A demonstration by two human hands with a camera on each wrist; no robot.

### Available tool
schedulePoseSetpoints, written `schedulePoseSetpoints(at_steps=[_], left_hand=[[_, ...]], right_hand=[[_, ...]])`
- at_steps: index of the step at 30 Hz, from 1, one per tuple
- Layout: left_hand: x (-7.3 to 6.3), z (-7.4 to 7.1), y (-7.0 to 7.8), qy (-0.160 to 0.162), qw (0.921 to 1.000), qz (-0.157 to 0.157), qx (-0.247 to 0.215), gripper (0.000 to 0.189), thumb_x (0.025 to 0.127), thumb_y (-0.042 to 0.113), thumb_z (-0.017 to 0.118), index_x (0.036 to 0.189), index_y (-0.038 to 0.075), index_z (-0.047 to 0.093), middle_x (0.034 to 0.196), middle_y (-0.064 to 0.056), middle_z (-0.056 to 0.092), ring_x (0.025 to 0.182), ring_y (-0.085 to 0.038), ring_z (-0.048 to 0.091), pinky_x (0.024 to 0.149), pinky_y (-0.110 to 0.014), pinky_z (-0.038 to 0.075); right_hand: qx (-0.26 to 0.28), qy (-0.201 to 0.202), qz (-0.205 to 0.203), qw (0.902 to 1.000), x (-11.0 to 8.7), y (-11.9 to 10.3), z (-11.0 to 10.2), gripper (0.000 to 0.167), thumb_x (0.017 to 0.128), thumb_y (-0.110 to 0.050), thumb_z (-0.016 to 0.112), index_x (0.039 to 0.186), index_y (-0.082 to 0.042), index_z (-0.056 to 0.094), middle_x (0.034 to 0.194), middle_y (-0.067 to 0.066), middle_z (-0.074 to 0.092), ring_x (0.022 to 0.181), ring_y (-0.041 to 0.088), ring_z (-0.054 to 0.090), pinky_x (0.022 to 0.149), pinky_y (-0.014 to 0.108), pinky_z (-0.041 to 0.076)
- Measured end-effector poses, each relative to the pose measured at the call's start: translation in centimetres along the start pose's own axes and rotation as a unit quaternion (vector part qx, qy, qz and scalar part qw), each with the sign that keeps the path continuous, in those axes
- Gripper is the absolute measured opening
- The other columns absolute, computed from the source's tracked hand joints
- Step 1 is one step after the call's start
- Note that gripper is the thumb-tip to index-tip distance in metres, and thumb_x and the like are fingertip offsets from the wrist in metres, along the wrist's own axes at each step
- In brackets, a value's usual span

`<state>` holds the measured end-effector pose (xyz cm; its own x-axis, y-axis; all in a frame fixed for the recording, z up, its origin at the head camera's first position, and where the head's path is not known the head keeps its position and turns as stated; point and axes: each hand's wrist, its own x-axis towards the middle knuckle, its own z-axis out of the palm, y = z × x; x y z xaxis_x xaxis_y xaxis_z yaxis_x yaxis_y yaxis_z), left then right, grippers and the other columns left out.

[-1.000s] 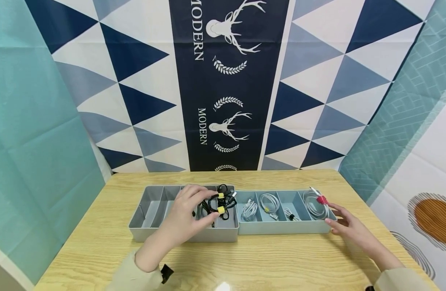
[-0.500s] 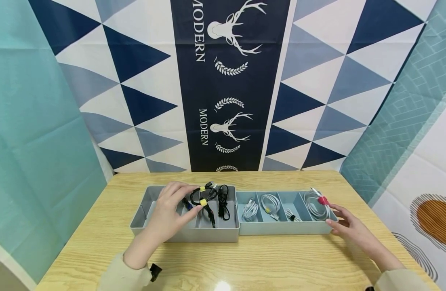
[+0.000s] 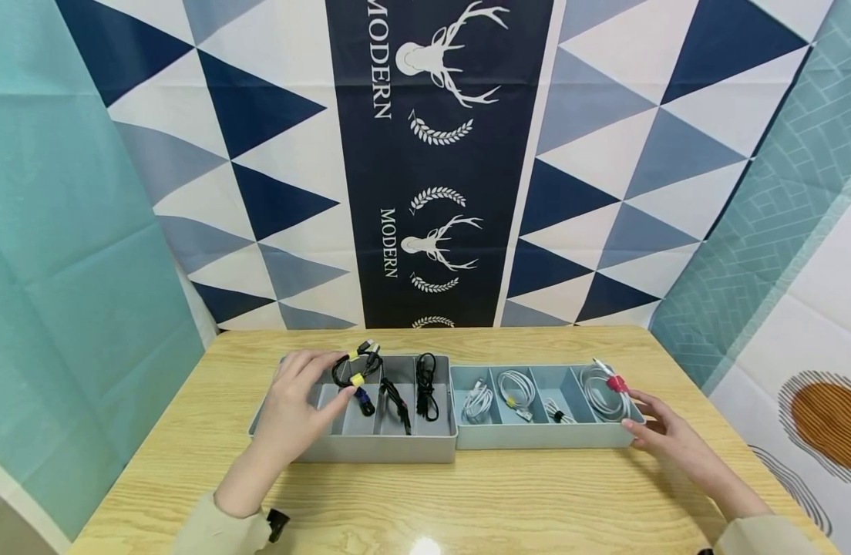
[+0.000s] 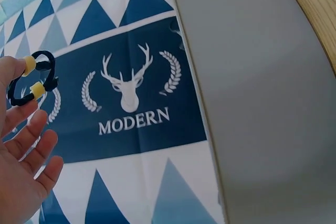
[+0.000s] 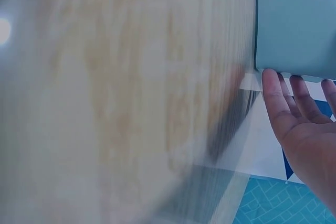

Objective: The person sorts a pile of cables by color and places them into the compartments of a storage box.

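Note:
My left hand (image 3: 287, 412) pinches a coiled black cable (image 3: 357, 380) with yellow ties between thumb and fingertips, above the left part of a grey divided box (image 3: 384, 449). In the left wrist view the other fingers of the left hand (image 4: 29, 156) spread loosely below the black cable (image 4: 38, 90). At the right end of a light blue divided box (image 3: 543, 438), my right hand (image 3: 675, 443) touches the end wall. The right wrist view has the fingers of the right hand (image 5: 310, 135) nearly straight against that wall. The left hand hides the grey box's left compartments.
Dark cables lie in the grey box: one with a blue part (image 3: 364, 401), a black one (image 3: 398, 405) and another black bundle (image 3: 425, 385). The blue box holds several white cables, including one with a red tie (image 3: 616, 382). Both boxes stand end to end on a wooden table (image 3: 509, 493).
My left hand has carried the black cable leftward, from the grey box's right side to above its left part, uncovering the dark cables in its compartments. The right hand has stayed in place.

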<state>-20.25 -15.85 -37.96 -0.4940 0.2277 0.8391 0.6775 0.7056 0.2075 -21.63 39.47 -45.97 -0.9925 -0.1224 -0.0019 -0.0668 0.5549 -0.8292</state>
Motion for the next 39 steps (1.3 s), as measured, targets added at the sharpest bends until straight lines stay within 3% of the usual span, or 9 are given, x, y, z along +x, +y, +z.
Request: schedulePoseSetpoints(at_steps=[25,34,39], left_hand=[[-2.4,-1.1,-3.8,0.021,0.9984,-0.025,0.045,0.047,0.067,0.013,0.082,0.112,0.007,0.066,0.099,-0.007,0.063,0.094,-0.024,0.054,0.082,-0.039,0.039],[-3.7,-0.6,-5.1,0.0,0.9962,-0.045,0.074,0.043,0.068,0.016,0.082,0.107,0.005,0.066,0.093,-0.01,0.06,0.09,-0.027,0.052,0.081,-0.042,0.039],[-4.3,-0.4,-5.6,-0.019,0.9942,-0.067,0.082,0.044,0.069,0.019,0.082,0.107,0.006,0.067,0.094,-0.01,0.06,0.092,-0.027,0.051,0.081,-0.043,0.039]], right_hand=[[0.005,0.0,-0.007,1.0,0.0,0.2,0.3,0.066,0.099,-0.024,0.051,0.147,0.003,0.014,0.137,0.037,0.03,0.091,-0.008,0.051,0.075,0.028,0.054],[0.002,-0.003,-0.003,1.0,0.1,0.2,0.3,0.067,0.098,-0.025,0.051,0.147,0.003,0.014,0.138,0.038,0.029,0.092,-0.007,0.051,0.076,0.028,0.054],[0.002,-0.006,-0.002,1.0,0.1,0.1,0.2,0.067,0.099,-0.026,0.05,0.147,0.002,0.014,0.138,0.038,0.029,0.096,0.002,0.054,0.076,0.029,0.055]])
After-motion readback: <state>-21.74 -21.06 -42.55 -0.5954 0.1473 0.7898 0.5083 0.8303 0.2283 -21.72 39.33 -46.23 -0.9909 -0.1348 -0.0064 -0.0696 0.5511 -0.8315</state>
